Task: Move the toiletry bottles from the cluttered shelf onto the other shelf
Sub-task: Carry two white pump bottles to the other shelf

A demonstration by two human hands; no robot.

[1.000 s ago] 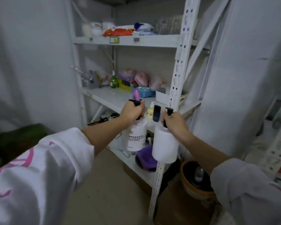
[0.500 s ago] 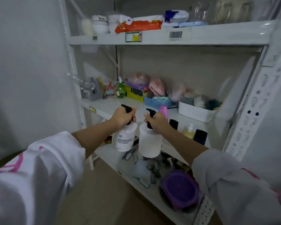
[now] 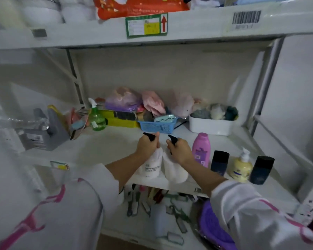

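My left hand [image 3: 147,144] grips the black pump top of a white labelled pump bottle [image 3: 152,168]. Beside it, my right hand [image 3: 179,148] grips the pump of a plain white pump bottle [image 3: 173,171]. Both bottles stand side by side at the front of the middle shelf [image 3: 101,147]. To their right along the front edge stand a pink lotion bottle [image 3: 201,147], a dark navy bottle [image 3: 220,162], a yellow pump bottle [image 3: 241,167] and a second dark bottle [image 3: 262,169].
At the back of the middle shelf are a green spray bottle [image 3: 96,118], a blue basket [image 3: 157,125], a white bin [image 3: 210,126] and bags. The lower shelf [image 3: 126,228] holds several tools and a purple bowl [image 3: 215,230]. An upper shelf [image 3: 98,33] hangs overhead.
I have stepped closer to the shelf unit. Both hands have carried the white pump bottles forward and down onto the front of the middle shelf, left of the pink bottle.
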